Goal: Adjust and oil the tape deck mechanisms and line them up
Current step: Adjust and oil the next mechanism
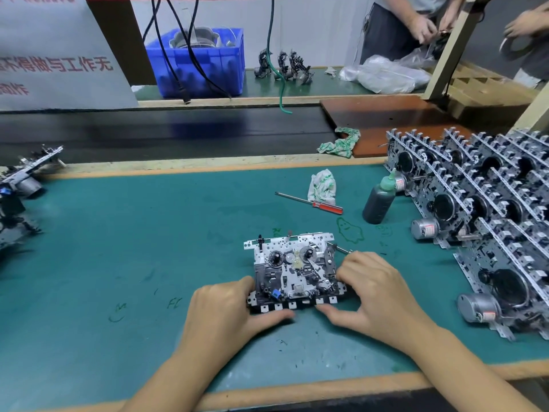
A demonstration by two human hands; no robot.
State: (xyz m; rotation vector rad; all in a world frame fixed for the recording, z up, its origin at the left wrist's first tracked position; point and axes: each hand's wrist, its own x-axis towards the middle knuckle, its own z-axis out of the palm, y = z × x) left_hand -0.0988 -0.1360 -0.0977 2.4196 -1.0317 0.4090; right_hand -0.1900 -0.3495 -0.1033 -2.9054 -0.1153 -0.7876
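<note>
The tape deck mechanism lies flat on the green mat, near the front edge of the bench, between both hands.

Left hand: it holds the left end of the mechanism. The thumb lies along the front edge beneath the row of white tabs; the fingers curl against the left side. The fingertips themselves are hidden behind the hand.

Handling, as judged: the mechanism is a stamped metal plate carrying small gears, springs and levers. Expect it to be rigid, fairly light and sharp at the edges. The exposed parts on top look fragile. Take hold at the plate ends or the front edge, as both hands do here; keep off the reels and springs.

Right hand: it grips the right end, thumb stretched along the front edge, fingers curled over the right side. Whether the fingers press a lever there cannot be told.

The screwdriver, a rag and the oil bottle lie behind, out of both hands.

Far right, a row of mechanisms stands on edge, packed closely. It runs past the picture edge, so its count is unknown. At the far left, further mechanisms are blurred and partly cut off.
</note>
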